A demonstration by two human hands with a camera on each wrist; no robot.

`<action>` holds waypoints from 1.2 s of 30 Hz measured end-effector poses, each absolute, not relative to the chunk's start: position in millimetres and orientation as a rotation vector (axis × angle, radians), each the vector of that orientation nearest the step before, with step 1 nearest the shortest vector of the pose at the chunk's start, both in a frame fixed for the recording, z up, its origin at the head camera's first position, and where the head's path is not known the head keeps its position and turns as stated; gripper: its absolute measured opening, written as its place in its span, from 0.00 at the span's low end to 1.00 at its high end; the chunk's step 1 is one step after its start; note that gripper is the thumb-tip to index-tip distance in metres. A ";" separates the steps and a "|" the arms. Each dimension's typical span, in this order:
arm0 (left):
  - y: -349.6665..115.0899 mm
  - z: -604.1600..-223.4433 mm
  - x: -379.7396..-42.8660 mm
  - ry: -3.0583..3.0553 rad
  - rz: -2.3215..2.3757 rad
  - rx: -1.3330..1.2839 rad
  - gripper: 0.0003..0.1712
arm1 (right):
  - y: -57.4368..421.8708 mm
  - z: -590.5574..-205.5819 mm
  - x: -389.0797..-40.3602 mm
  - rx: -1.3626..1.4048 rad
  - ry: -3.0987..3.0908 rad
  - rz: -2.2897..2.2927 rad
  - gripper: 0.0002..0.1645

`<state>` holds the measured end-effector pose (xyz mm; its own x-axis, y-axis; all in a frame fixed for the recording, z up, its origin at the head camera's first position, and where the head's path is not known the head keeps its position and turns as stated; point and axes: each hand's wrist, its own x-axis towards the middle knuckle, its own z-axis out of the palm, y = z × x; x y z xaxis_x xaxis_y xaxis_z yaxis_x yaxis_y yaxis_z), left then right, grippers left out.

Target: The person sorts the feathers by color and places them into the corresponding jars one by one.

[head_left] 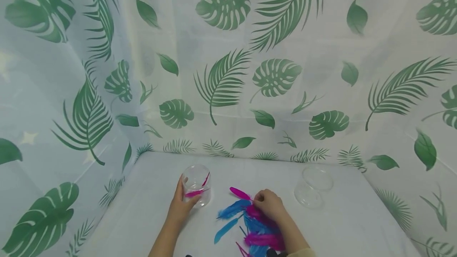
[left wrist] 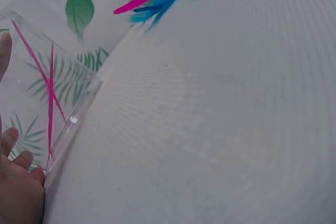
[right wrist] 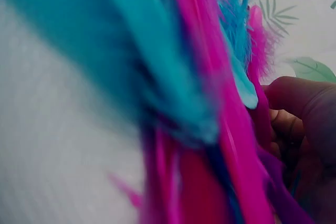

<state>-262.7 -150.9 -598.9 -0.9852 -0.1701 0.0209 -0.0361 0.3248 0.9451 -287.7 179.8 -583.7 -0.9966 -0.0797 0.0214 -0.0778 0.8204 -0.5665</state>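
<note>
My left hand (head_left: pixel 179 206) holds a clear plastic cup (head_left: pixel 204 202) on the left of the table, its thumb on the near side and fingers around the left. Inside the cup are pink feathers (left wrist: pixel 51 103), crossing each other in the left wrist view. Right of the cup lies a loose heap of pink and blue feathers (head_left: pixel 258 225). At the heap's far edge, my right hand (head_left: pixel 271 204) has its fingers curled and pinches a pink feather (right wrist: pixel 261 121). Another pink feather (head_left: pixel 239 192) points out leftward from near the fingertips.
A second clear cup (head_left: pixel 308 197) stands farther right on the white tabletop (head_left: pixel 357 225). Leaf-printed cloth (head_left: pixel 228 90) hangs behind the table and along both sides. Small dark objects (head_left: pixel 273 253) show at the bottom edge of the head view.
</note>
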 end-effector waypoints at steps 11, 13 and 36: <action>-151.2 -598.0 -264.2 -2.467 -1.766 0.181 0.59 | 185.2 -580.8 -288.6 -0.119 2.909 -1.078 0.05; -150.6 -597.7 -264.2 -2.472 -1.758 0.187 0.59 | 186.3 -578.9 -288.8 -0.100 2.885 -1.120 0.06; -151.6 -601.1 -265.3 -2.464 -1.765 0.213 0.60 | 186.3 -550.6 -297.7 0.098 2.819 -1.421 0.04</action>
<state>-265.3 -151.6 -601.1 -0.9849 -0.1733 0.0027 -0.0532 0.3169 0.9470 -297.7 186.3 -550.6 -0.9979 0.0631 -0.0127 0.0477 0.5933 -0.8036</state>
